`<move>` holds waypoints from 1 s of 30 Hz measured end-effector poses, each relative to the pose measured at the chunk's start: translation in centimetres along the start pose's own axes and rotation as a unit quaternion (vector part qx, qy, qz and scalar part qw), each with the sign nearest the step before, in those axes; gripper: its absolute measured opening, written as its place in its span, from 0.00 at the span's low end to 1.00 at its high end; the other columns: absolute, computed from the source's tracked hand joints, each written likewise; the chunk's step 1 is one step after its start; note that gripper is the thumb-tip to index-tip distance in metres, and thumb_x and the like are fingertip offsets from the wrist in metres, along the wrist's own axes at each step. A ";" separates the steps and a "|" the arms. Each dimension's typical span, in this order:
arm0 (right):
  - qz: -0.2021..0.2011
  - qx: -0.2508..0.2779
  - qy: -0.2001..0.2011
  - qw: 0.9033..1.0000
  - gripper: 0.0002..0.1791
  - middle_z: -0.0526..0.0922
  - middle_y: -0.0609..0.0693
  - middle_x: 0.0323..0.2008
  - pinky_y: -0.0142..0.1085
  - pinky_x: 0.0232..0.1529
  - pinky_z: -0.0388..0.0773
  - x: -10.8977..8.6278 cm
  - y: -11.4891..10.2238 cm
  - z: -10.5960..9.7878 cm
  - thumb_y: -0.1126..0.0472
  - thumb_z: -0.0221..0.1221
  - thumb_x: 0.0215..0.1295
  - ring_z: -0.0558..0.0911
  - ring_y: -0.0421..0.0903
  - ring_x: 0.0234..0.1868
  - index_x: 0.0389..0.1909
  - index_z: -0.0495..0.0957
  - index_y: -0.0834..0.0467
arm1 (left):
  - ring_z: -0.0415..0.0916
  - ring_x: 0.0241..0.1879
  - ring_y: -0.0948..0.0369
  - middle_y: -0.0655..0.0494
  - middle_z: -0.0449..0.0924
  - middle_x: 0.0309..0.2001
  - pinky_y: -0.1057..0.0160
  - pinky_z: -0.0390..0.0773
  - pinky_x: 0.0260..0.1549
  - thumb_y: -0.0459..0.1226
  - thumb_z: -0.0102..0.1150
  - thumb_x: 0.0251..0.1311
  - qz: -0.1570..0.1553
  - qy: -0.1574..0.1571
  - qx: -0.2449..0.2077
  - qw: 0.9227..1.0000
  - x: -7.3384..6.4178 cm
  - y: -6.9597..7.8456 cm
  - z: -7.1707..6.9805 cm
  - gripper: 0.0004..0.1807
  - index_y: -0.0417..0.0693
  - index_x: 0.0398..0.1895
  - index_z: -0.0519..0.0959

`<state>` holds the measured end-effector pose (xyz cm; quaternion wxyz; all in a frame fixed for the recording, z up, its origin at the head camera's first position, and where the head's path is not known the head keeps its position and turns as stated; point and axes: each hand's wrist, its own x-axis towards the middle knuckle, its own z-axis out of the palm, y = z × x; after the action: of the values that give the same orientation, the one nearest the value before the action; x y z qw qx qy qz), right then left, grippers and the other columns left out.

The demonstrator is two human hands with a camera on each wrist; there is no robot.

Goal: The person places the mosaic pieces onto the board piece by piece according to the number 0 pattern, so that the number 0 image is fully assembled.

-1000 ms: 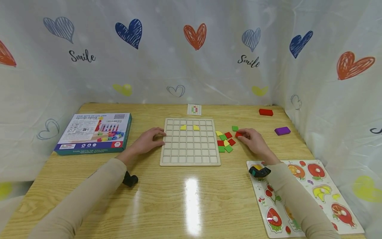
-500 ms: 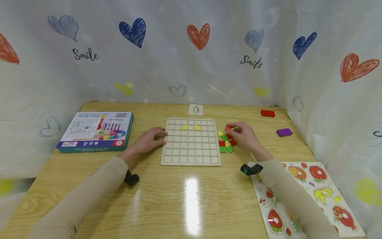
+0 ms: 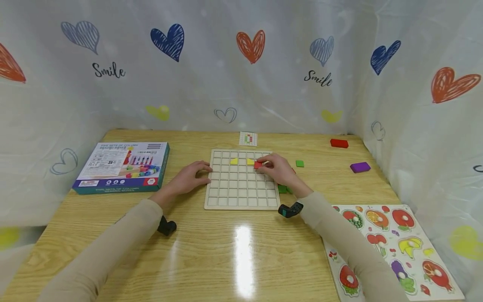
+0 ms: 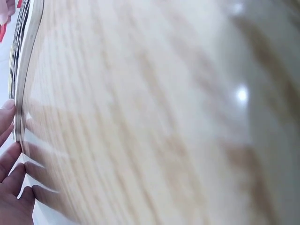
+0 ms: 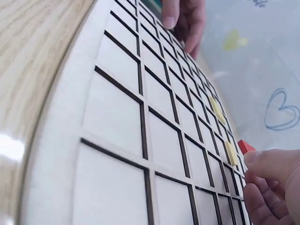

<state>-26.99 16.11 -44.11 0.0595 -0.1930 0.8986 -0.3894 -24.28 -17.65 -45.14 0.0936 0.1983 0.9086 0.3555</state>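
A square wooden grid board (image 3: 241, 191) lies in the middle of the table. Two yellow tiles with a curved side, a left one (image 3: 234, 161) and a right one (image 3: 250, 161), sit in its second row from the top. My right hand (image 3: 281, 170) pinches a red square tile (image 3: 258, 165) over the upper right of the board, just beside the right yellow tile; the right wrist view shows this red tile (image 5: 245, 146) at the fingertips. My left hand (image 3: 188, 178) touches the board's left edge with its fingertips. Green tiles (image 3: 283, 189) lie right of the board, partly hidden by my right hand.
A small pattern card (image 3: 248, 139) lies behind the board, and a lone green tile (image 3: 299, 163) to its right. A boxed toy (image 3: 120, 167) is at left. Red (image 3: 339, 143) and purple (image 3: 360, 167) blocks and a fruit puzzle board (image 3: 385, 228) are at right.
My right hand lifted the red tile from beside the loose tiles and carried it left over the board. My left hand stayed at the board's edge.
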 end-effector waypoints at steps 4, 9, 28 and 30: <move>-0.009 -0.014 -0.002 1.000 0.19 0.77 0.55 0.50 0.46 0.53 0.78 1.2 -0.3 0.6 0.58 0.61 0.68 0.80 0.52 0.50 0.58 0.79 0.57 | 0.53 0.72 0.44 0.42 0.65 0.69 0.43 0.53 0.70 0.39 0.62 0.65 -0.002 0.000 0.003 1.000 0.0 0.1 0.0 0.20 0.42 0.58 0.77; -0.005 -0.014 -0.010 1.000 0.18 0.78 0.54 0.54 0.45 0.53 0.77 2.7 -0.8 1.1 0.58 0.60 0.68 0.80 0.50 0.51 0.58 0.80 0.55 | 0.54 0.72 0.45 0.42 0.65 0.68 0.44 0.53 0.70 0.39 0.62 0.65 -0.003 0.000 0.000 1.000 -0.1 0.2 0.0 0.20 0.42 0.58 0.77; -0.042 -0.049 -0.056 0.996 0.17 0.78 0.54 0.48 0.41 0.45 0.74 5.3 -1.5 2.1 0.62 0.61 0.68 0.75 0.48 0.43 0.56 0.81 0.59 | 0.56 0.71 0.44 0.41 0.66 0.68 0.44 0.55 0.69 0.38 0.63 0.64 0.002 0.002 0.004 1.000 0.0 0.2 -0.1 0.20 0.41 0.57 0.77; -0.041 -0.045 -0.060 0.996 0.17 0.78 0.54 0.49 0.40 0.44 0.74 5.3 -1.5 2.1 0.62 0.61 0.67 0.74 0.48 0.42 0.56 0.81 0.59 | 0.56 0.71 0.44 0.40 0.66 0.68 0.44 0.55 0.69 0.38 0.63 0.64 0.005 0.003 0.005 1.000 0.0 0.2 -0.1 0.20 0.40 0.57 0.77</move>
<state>-30.85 11.67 -44.28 0.0888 -0.2550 0.9013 -0.3388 -24.22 -17.57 -44.90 0.0883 0.2022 0.9097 0.3517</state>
